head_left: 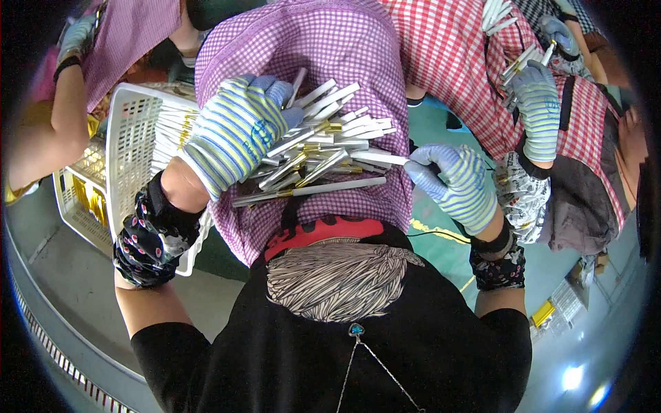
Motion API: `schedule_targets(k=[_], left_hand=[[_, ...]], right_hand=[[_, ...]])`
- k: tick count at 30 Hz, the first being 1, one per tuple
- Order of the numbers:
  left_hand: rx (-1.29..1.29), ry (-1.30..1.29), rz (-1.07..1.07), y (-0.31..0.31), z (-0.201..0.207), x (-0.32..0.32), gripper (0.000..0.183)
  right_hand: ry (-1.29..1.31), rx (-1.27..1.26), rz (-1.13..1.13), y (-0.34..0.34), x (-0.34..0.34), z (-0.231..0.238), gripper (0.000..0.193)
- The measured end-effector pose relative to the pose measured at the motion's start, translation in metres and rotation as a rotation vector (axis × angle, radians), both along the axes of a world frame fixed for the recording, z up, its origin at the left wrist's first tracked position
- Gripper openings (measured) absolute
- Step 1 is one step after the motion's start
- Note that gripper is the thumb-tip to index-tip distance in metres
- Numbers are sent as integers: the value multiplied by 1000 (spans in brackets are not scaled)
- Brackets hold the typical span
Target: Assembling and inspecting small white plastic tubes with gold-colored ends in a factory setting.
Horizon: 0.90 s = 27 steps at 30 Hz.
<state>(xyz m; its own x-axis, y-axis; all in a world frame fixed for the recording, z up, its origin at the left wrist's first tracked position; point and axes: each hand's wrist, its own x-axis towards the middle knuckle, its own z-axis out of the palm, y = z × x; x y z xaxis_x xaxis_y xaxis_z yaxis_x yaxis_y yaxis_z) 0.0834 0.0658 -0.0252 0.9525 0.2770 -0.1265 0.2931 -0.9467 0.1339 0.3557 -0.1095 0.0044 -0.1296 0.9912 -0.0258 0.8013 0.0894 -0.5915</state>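
A loose heap of white pen-like sticks with gold bands lies in my lap on a purple checked apron. Both my hands wear striped knitted gloves. My left hand covers the left side of the heap, back upward, its fingers curled over stick ends; what lies under the palm is hidden. At the right of the heap, my right hand has thumb and fingertips closed on the outer end of a white pen-like stick, whose other end reaches into the heap.
A white plastic basket filled with more white sticks stands at my left, beside a second crate holding gold pieces. On the right a co-worker's gloved hand holds similar sticks over a red checked apron. Another person's arm is at far left.
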Motion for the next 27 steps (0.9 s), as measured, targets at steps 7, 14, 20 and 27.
schedule_targets(k=[7,14,20,27], left_hand=[[-23,-288,-157,14,1,7,24],[-389,-589,44,0,35,5,27],[-661,-498,328,-17,34,6,31],[-815,-473,406,-11,31,-4,29]], right_hand=[[249,103,-132,30,2,53,14],[-38,349,30,82,-10,71,15],[-43,451,131,119,-33,48,20],[117,450,118,140,-38,-1,19]])
